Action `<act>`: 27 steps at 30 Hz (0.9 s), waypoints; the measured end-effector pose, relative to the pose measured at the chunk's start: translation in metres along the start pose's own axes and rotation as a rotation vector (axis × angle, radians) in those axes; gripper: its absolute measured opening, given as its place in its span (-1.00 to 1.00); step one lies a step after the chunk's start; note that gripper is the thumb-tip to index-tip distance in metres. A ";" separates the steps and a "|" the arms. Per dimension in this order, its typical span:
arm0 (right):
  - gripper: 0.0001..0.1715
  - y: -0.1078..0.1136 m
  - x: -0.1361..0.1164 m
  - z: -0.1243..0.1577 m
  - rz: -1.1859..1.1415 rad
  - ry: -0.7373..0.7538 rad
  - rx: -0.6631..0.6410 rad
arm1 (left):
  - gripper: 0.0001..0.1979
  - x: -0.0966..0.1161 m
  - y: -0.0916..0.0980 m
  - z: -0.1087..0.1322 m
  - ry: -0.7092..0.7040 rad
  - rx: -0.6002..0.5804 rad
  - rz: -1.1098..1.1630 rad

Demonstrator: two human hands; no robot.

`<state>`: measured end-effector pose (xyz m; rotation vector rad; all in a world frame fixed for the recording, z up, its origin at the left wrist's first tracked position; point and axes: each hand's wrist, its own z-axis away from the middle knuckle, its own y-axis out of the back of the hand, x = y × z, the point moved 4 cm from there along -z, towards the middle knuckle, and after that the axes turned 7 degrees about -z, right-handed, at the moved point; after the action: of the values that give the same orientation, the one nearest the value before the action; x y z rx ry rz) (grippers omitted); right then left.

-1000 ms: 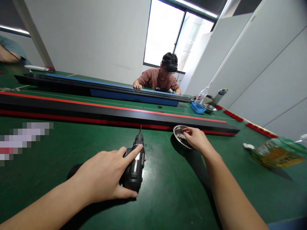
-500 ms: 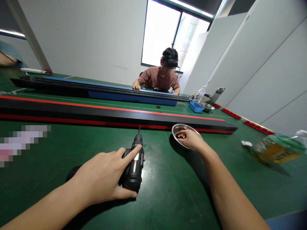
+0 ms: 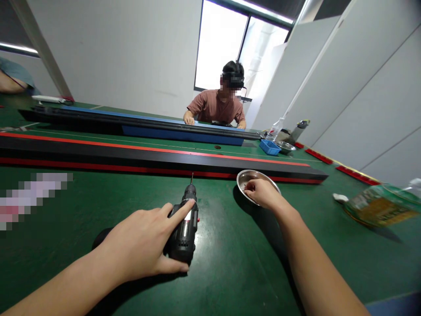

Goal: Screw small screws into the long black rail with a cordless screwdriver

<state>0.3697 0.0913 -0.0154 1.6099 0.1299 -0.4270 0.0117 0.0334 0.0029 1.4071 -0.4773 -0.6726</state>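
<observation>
Drill (image 3: 186,232) shows partly, gripped by the left hand (image 3: 140,237); whether the right hand (image 3: 264,194) in the bowl (image 3: 244,177) holds anything is unclear.

No text can be read. The drill (image 3: 184,237) carries a white label (image 3: 187,216), its print too small to make out, and tiny pale marks on its collar (image 3: 187,199), likewise illegible. Well to the right of the drill, a jar (image 3: 383,204) bears a yellow label (image 3: 388,213) with blurred dark lettering. Left of the drill, a pale patch (image 3: 36,195) is pixelated.
</observation>
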 end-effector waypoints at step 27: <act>-0.61 0.024 -0.095 0.024 -0.642 0.272 0.441 | 0.24 0.003 -0.001 0.007 -0.043 0.023 0.058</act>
<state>0.2857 0.0821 0.0398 2.0422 0.8215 -0.7632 0.0085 0.0261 0.0026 1.3969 -0.5591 -0.6526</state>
